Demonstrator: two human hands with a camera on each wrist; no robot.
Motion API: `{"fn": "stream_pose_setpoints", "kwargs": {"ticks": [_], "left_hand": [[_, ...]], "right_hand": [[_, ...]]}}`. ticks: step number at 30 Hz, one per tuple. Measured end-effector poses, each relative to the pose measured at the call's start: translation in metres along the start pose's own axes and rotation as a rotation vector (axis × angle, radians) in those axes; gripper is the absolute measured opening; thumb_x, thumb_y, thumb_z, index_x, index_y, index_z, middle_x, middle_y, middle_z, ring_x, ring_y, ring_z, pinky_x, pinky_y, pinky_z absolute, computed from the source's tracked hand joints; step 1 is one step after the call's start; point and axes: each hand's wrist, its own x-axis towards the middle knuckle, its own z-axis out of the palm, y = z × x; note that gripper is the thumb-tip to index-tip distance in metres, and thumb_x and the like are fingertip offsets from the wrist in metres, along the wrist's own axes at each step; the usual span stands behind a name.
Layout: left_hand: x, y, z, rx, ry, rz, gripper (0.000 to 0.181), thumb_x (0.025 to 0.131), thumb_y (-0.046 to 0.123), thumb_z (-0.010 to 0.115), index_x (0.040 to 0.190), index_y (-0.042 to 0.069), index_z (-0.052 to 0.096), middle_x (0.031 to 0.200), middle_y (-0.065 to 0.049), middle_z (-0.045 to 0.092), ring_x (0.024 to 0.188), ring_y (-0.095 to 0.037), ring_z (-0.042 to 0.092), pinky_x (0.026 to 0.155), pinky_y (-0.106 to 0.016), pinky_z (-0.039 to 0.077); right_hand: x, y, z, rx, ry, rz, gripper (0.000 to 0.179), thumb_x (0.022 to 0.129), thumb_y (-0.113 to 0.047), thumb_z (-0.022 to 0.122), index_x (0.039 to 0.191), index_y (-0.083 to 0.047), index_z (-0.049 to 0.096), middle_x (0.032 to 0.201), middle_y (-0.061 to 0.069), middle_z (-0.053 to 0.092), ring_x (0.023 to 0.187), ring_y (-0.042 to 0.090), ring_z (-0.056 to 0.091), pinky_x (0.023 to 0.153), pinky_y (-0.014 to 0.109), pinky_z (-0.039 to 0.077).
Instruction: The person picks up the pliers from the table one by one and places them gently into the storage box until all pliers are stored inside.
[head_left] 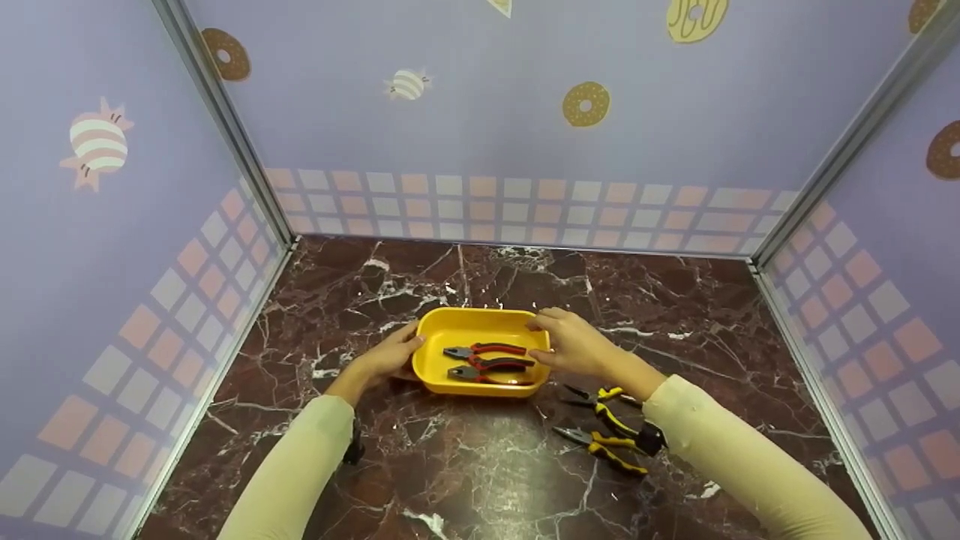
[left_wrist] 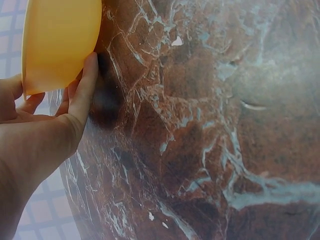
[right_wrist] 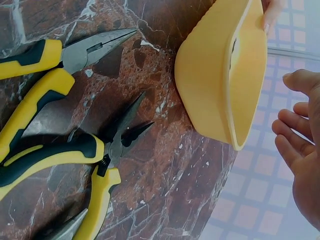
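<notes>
A yellow tray [head_left: 480, 390] sits on the dark marbled surface, a little tilted in the wrist views. Two pairs of combination pliers with red-and-black handles, one pair [head_left: 499, 349] behind the other [head_left: 491, 366], lie inside it. My left hand [head_left: 386, 356] grips the tray's left end, thumb at the rim and fingers beneath, as the left wrist view shows. Beside the right end is my right hand [head_left: 574, 345], its fingers loosely bent; the right wrist view shows a gap between it and the tray [right_wrist: 210, 75].
Right of the tray lie yellow-and-black needle-nose pliers [right_wrist: 95, 50] and another pair with parted jaws [right_wrist: 97, 155]. Part of a further tool [right_wrist: 67, 227] shows at the lower edge. Patterned panels [head_left: 517, 202] enclose the back and both sides of the marbled surface [head_left: 495, 465].
</notes>
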Motion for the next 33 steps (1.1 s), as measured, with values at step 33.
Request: {"fn": "stream_pose_setpoints", "kwargs": {"ticks": [33], "left_hand": [[0.001, -0.001, -0.001, 0.014, 0.013, -0.011, 0.056, 0.118, 0.026, 0.036, 0.171, 0.017, 0.019, 0.156, -0.024, 0.046, 0.118, -0.038, 0.068, 0.095, -0.056, 0.059]], "right_hand": [[-0.019, 0.0, -0.007, -0.004, -0.039, 0.019, 0.041, 0.09, -0.022, 0.086, 0.123, -0.002, 0.072, 0.117, 0.012, 0.07, 0.107, 0.028, 0.067, 0.093, 0.044, 0.059]]}}
